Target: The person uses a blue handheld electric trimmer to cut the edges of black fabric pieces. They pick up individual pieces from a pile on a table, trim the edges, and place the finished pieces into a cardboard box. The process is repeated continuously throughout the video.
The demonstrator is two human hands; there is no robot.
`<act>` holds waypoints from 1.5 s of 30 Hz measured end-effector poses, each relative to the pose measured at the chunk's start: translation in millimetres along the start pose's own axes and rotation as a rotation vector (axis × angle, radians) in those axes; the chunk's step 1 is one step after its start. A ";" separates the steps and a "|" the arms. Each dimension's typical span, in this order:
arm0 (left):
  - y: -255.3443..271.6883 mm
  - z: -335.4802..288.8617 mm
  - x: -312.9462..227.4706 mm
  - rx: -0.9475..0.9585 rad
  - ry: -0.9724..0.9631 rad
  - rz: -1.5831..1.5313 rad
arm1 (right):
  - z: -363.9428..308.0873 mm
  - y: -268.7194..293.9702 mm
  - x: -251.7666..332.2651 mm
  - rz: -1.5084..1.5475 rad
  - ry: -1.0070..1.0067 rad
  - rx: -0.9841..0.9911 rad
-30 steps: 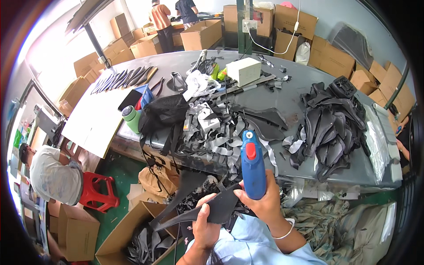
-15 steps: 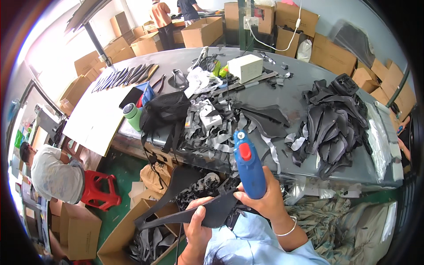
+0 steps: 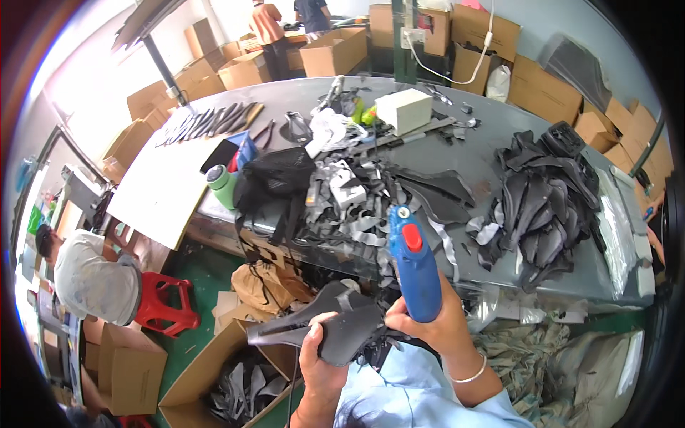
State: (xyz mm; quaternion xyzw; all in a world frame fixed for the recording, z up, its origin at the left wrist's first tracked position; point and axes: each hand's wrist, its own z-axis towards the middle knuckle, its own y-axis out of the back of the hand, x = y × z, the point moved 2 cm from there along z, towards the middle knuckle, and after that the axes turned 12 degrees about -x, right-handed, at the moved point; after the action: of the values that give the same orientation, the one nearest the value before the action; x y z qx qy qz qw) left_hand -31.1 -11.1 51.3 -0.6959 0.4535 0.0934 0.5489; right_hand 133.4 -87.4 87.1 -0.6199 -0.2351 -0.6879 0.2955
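Held up in front of me is a dark grey, saddle-shaped piece with a long narrow nose, which looks like a bicycle saddle. My left hand grips it from below, thumb across its upper face. In my right hand is a blue handheld power tool with a red button, its fingers wrapped round the body. The thumb of that hand sits close to the wide end of the piece; whether it touches is unclear. The tool's working end is not plain to see.
Grey scraps cover the near middle of the table. A heap of dark saddle pieces lies at right, a black bag and green bottle at left. Below stands an open carton. A person sits on a red stool.
The saddle-shaped piece has turned in my left hand, so its broad face shows more. Both hands and the blue tool have shifted slightly right in the picture, as has the whole scene.
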 end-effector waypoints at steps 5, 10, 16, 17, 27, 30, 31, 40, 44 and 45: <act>-17.4 0.9 -21.5 -0.060 -0.513 0.093 | -22.4 -4.0 -11.9 -0.359 0.181 0.057; -18.8 4.5 -31.9 -0.088 -0.847 -0.003 | -48.5 -25.1 -0.1 -0.542 0.414 0.158; -11.8 4.7 -26.2 -0.048 -0.980 0.039 | -50.8 -32.7 4.9 -0.493 0.520 0.174; -10.7 4.8 -24.4 -0.060 -0.986 0.045 | -51.2 -32.8 5.6 -0.504 0.525 0.177; 7.4 8.6 -27.1 0.083 -1.101 0.138 | -51.9 -29.4 14.2 -0.523 0.554 0.173; 8.8 6.4 -38.5 0.111 -1.074 0.290 | -51.4 -23.6 6.2 -0.545 0.540 0.188; 11.9 6.4 -43.1 0.048 -0.999 0.287 | -50.5 -21.4 5.2 -0.564 0.565 0.168; 2.8 -4.5 -46.6 -0.082 -0.782 0.029 | -53.3 -18.9 -2.9 -0.585 0.592 0.171; 15.1 0.2 -31.1 -0.096 -0.938 0.081 | -56.6 -23.2 1.0 -0.564 0.552 0.184; 16.3 0.2 -27.9 -0.066 -0.971 0.085 | -58.2 -23.5 1.8 -0.575 0.531 0.195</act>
State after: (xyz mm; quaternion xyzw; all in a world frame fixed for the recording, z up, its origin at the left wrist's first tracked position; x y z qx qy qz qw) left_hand -58.9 4.1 57.7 -0.5699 0.1697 0.4439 0.6703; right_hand 75.4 -111.0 82.8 -0.2984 -0.3786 -0.8532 0.1991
